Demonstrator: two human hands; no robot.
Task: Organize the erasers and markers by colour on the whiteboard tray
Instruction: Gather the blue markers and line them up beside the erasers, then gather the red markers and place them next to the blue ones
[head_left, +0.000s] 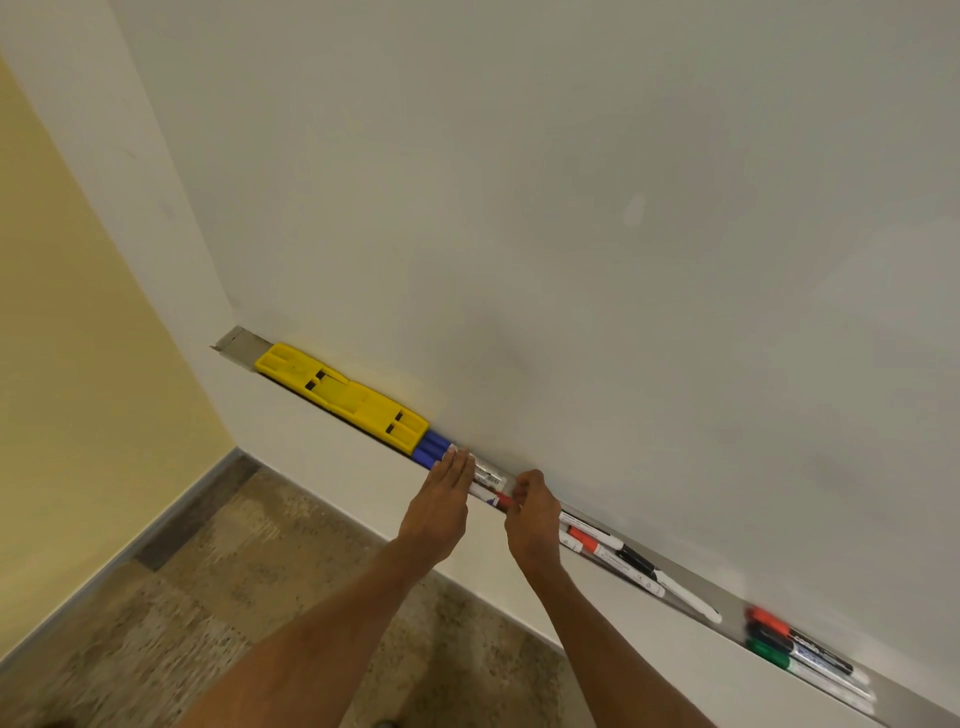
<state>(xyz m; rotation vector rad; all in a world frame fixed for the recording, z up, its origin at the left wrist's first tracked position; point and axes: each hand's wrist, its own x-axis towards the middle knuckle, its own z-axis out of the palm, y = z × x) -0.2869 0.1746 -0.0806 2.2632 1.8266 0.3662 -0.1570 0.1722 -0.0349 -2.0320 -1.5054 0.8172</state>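
A yellow eraser lies at the left end of the metal whiteboard tray. Right beside it lie blue-capped markers with white barrels. My left hand rests with straight fingers on those barrels. My right hand has curled fingers and pinches a red-capped marker at the tray. Further right lie a red and a black marker, then a group of red, black and green markers.
The whiteboard fills the view above the tray. A white wall strip runs below the tray, with a yellow wall to the left and a speckled floor beneath.
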